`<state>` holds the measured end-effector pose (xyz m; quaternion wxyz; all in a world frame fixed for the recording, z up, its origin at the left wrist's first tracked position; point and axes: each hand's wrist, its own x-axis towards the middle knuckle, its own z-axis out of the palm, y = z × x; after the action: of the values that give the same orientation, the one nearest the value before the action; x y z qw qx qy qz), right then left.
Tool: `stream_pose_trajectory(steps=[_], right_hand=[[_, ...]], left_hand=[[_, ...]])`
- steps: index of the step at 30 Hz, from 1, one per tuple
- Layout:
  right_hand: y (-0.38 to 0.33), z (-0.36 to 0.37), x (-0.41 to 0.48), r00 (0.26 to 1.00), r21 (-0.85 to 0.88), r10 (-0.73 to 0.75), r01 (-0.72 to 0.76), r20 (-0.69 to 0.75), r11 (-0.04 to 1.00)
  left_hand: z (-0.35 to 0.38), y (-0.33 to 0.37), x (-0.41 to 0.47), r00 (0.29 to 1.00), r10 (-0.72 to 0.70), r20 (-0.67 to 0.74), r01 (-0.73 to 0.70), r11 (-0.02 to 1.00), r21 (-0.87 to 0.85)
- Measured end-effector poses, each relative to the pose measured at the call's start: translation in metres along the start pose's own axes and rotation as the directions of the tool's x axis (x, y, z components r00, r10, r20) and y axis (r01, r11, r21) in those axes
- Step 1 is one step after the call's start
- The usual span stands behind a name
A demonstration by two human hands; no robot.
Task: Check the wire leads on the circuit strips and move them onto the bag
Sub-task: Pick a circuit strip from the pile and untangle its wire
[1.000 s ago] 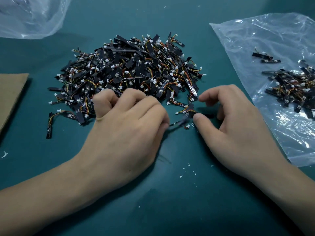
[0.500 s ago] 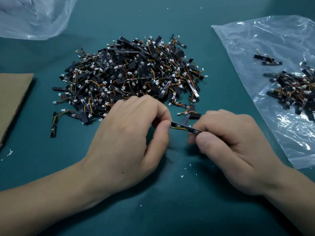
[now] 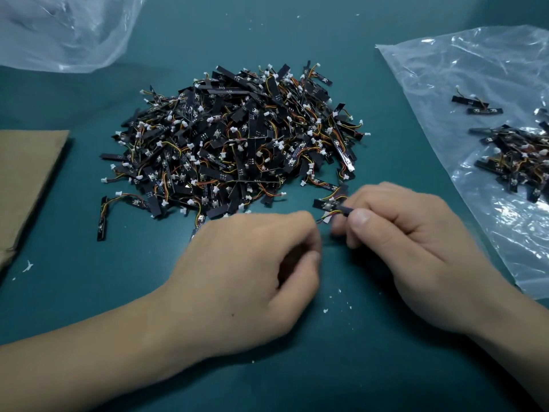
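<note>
R hand point(image 3: 416, 248) pinches 1 strip point(image 3: 326, 205), L hand point(image 3: 252, 272) curled, hold unclear; 1 pile point(image 3: 237, 144), 2 clear bags point(image 3: 475, 69).

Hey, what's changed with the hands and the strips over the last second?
The right hand picked one circuit strip from the near edge of the pile and now pinches it. The left hand, which gripped its other end half a second ago, seems to have let go. Pile, bag and bagged strips stayed put.
</note>
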<state>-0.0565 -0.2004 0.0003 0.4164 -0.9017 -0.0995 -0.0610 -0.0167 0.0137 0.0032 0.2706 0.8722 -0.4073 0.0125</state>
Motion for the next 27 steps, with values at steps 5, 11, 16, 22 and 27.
stream_pose_trajectory(steps=[5,11,16,22,27], right_hand=[[0.0,-0.001,0.001,1.0,-0.083,-0.013,0.015,0.025,0.996],[-0.002,-0.001,-0.001,1.0,-0.086,0.008,-0.005,0.029,0.996],[0.001,0.0,-0.001,0.999,-0.076,0.004,0.0,0.049,0.997],[0.0,-0.001,-0.002,0.994,-0.017,-0.073,0.072,-0.077,0.997],[0.0,0.002,-0.003,0.987,-0.046,-0.146,0.144,-0.059,0.989]], left_hand=[[-0.009,-0.015,0.019,0.999,-0.027,0.022,0.027,0.999,-0.023],[-0.015,-0.029,0.027,0.997,-0.078,-0.029,0.074,0.991,-0.111],[-0.014,-0.034,0.029,0.997,-0.064,-0.04,0.06,0.994,-0.097],[-0.011,-0.025,0.021,0.984,0.0,-0.178,-0.029,0.987,-0.16],[-0.008,-0.017,0.02,0.995,-0.094,-0.017,0.065,0.802,-0.594]])
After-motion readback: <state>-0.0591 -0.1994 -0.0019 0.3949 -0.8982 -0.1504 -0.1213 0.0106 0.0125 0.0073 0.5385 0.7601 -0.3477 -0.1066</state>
